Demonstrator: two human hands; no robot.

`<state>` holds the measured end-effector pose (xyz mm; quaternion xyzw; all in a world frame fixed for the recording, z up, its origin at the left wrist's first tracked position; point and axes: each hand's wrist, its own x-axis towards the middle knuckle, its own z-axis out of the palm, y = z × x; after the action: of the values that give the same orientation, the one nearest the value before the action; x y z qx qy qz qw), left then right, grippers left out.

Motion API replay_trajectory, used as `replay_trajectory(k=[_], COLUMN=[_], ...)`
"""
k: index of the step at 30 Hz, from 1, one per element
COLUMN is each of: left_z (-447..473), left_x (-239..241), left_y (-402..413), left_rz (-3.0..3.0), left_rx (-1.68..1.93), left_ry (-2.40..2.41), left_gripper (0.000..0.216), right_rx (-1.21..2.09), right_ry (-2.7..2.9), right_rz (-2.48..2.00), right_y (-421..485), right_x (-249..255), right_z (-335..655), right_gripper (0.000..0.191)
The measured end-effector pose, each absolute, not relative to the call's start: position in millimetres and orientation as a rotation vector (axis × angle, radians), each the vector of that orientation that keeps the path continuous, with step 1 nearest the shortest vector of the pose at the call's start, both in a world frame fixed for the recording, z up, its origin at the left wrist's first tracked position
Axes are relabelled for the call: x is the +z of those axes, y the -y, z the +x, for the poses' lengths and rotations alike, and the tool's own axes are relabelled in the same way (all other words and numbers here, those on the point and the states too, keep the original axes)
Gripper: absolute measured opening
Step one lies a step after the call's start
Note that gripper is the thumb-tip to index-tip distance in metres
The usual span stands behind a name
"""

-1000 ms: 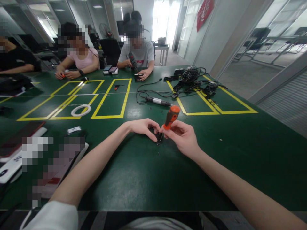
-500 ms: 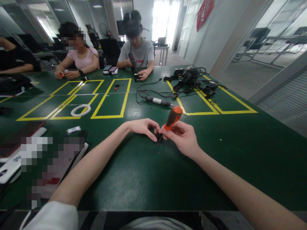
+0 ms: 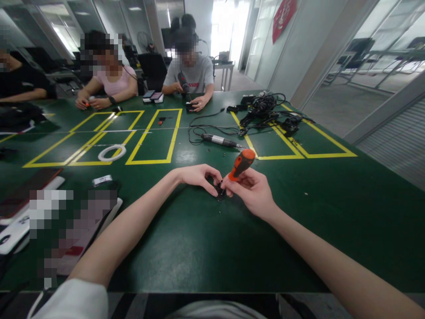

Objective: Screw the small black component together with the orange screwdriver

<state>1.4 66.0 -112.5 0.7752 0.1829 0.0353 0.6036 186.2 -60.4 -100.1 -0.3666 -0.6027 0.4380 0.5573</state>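
My right hand (image 3: pixel 254 191) pinches an orange and dark screwdriver (image 3: pixel 243 164) low on its handle, near the shaft. The handle tilts up and to the right, while the tip points down at a small black part (image 3: pixel 219 193) on the green table. Curved around that part, my left hand (image 3: pixel 203 178) is closed on it with thumb and fingers, steadying it against the tabletop. My fingers cover much of the part, so its kind cannot be made out. A tiny loose piece (image 3: pixel 219 213) lies just in front of it.
Beyond my hands lies an electric screwdriver (image 3: pixel 219 140) with its cord, near a tangle of black cables (image 3: pixel 265 110). A white ring (image 3: pixel 112 153) and yellow tape outlines (image 3: pixel 149 162) are at left. Across the table a co-worker (image 3: pixel 191 73) holds a drill-like tool.
The screwdriver handle has turned a little and leans slightly further right in my right hand. My left hand stays in place on the black part.
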Motion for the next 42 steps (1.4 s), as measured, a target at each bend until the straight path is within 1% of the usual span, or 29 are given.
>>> replay_trajectory(k=[4,8,11,15,19,23,26,32,34,38,42], left_z=[1.3,1.4,1.4,1.5,1.5,1.6,1.8,2.3,2.3,2.3,2.8], left_x=[-112.6,-112.5,-111.0,-109.7,-111.1,-113.0,-113.1,-113.7,-113.7,-113.3,-113.3], left_y=[-65.4,-64.8,-64.6,-64.8,-64.8,-65.1,-65.8,-66.2,-65.6,-65.0,-65.8], left_rz=[1.782,1.772,1.793,1.796,1.791,1.775,1.789,1.795,1.787,1.781,1.799], left_rx=[0.089,0.105,0.082,0.075,0.081,0.107,0.085,0.087,0.103,0.117,0.111], left_ry=[-0.399,-0.378,-0.397,-0.406,-0.399,-0.407,-0.405,-0.414,-0.422,-0.425,-0.397], left_gripper=[0.033,0.028,0.028,0.032,0.033,0.031,0.029,0.032,0.031,0.030,0.028], right_rx=[1.049,1.080,1.075,1.064,1.045,1.067,1.065,1.043,1.034,1.048,1.053], right_ry=[1.434,1.449,1.411,1.396,1.416,1.438,1.401,1.406,1.417,1.472,1.478], right_rz=[-0.832,-0.822,-0.826,-0.865,-0.830,-0.806,-0.809,-0.886,-0.873,-0.838,-0.848], right_y=[58.1,57.8,59.6,60.5,58.3,56.9,58.2,60.2,59.3,58.0,60.4], right_x=[-97.1,-99.0,-101.3,-100.9,-98.9,-101.7,-104.5,-100.9,-99.5,-100.8,-103.6], right_z=[186.3,186.5,186.2,185.2,185.6,187.0,186.9,184.9,185.4,187.8,187.7], right_gripper=[0.036,0.043,0.039,0.039,0.035,0.040,0.036,0.038,0.037,0.041,0.038])
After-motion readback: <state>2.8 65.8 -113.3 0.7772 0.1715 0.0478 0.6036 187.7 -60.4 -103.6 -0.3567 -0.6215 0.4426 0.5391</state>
